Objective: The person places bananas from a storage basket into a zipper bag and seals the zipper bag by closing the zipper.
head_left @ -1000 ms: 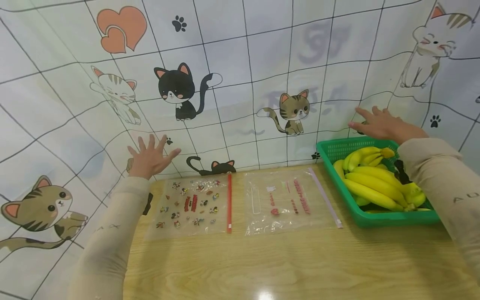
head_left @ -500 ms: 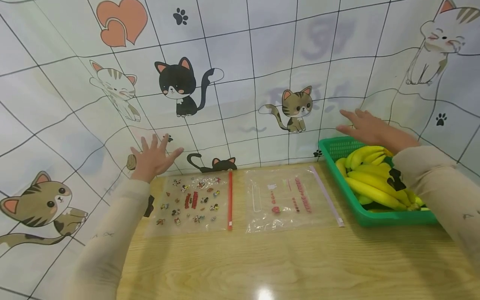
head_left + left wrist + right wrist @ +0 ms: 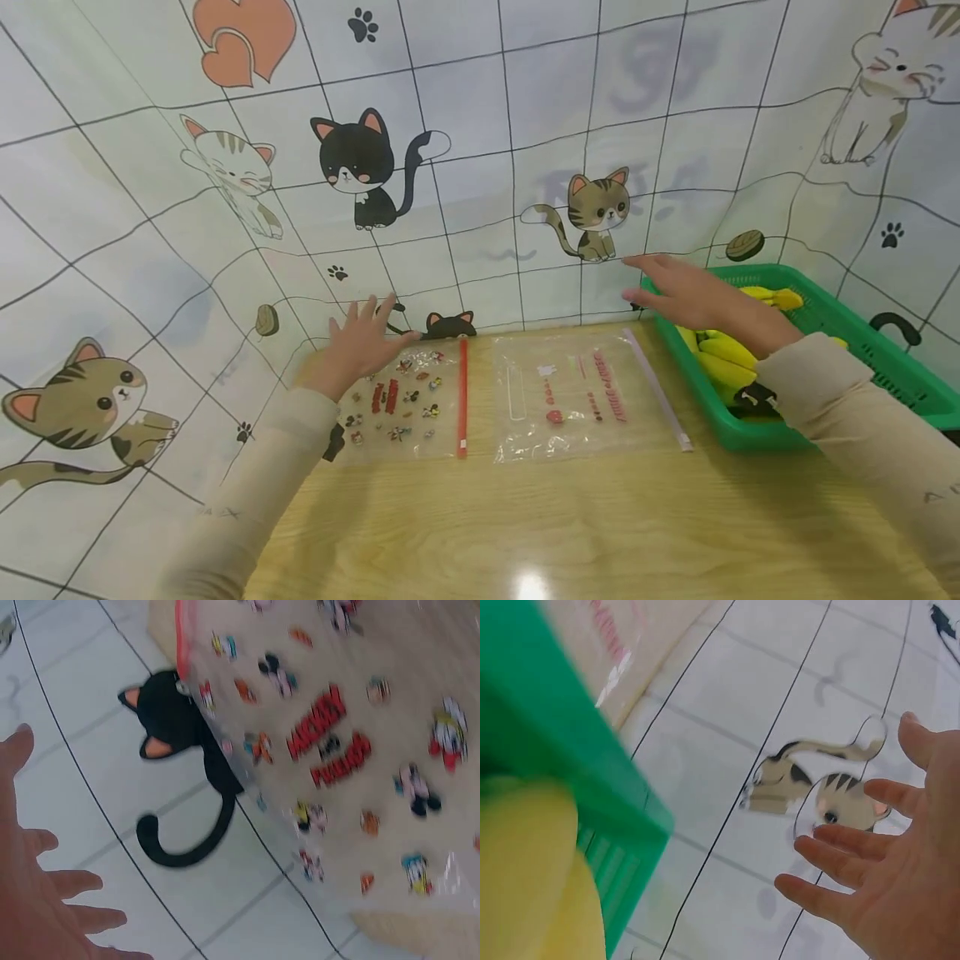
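Above bags point(image 3: 397, 400), both hands point(image 3: 363, 342) spread

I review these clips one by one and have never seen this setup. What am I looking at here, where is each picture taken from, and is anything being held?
There is no machine: a person works bare-handed, wearing three cameras. The wide picture comes from the head; the two close ones from the wrists.

On the wooden table lie two clear zip bags: a cartoon-print bag with a red strip, and a second bag with red lettering. At the right stands a green basket of bananas.

The left hand hovers with spread fingers over the cartoon-print bag. The right hand hovers open by the basket's near corner. Neither holds anything.
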`<state>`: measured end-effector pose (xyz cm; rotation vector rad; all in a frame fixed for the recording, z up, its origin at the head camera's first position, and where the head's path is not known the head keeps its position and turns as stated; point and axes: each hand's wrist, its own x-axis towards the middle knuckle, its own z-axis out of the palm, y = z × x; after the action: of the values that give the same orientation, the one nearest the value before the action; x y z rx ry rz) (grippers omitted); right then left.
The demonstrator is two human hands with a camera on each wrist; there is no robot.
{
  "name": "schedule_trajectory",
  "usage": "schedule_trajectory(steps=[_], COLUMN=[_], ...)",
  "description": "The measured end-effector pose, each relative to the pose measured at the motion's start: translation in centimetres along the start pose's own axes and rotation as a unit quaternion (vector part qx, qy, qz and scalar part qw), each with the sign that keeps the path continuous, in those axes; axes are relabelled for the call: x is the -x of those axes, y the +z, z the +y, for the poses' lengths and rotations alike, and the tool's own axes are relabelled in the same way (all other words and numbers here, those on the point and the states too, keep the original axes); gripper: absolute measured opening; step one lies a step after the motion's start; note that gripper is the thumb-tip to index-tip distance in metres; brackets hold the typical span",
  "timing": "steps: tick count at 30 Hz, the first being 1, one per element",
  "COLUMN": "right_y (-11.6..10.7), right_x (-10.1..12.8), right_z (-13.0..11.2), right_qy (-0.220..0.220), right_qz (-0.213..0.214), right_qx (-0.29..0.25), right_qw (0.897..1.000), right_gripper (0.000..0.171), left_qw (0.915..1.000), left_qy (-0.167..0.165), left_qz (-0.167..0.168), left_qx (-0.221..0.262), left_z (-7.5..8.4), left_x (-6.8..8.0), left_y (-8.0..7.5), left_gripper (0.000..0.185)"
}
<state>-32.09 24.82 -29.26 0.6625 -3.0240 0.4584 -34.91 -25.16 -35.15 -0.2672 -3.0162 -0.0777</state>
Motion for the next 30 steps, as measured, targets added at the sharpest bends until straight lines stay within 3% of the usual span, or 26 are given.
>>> schedule_trajectory(steps=[7, 15, 19, 24, 30], right_y=[2.8, 6.5, 8.0, 9.9, 11.4], right_x=[1.2, 2.4, 2.6, 2.4, 2.0], right_z=[-3.3, -5.6, -5.9, -5.7, -5.4], right_qy=[-0.034, -0.070, -0.065, -0.076, -0.087], right_qz=[0.011, 0.057, 0.066, 0.069, 0.061], right_qx=[-0.035, -0.036, -0.044, -0.099, -0.146], right_qw=[0.999, 0.995, 0.995, 0.990, 0.984], right_gripper=[0.068, 0.053, 0.049, 0.043, 0.039], left_qw=[0.9985, 0.9965, 0.9948, 0.9915, 0.9900], left_qy=[0.043, 0.016, -0.014, -0.033, -0.052], left_qz=[-0.025, -0.064, -0.083, -0.103, -0.120], left_qx=[0.024, 0.051, 0.057, 0.072, 0.053], left_z=[4.4, 7.9, 8.7, 9.1, 9.1], left_x=[1.0, 1.3, 1.0, 1.1, 1.1], left_y=[2.3, 6.2, 8.0, 9.2, 10.3], left_gripper=[0.096, 0.087, 0.063, 0.060, 0.052])
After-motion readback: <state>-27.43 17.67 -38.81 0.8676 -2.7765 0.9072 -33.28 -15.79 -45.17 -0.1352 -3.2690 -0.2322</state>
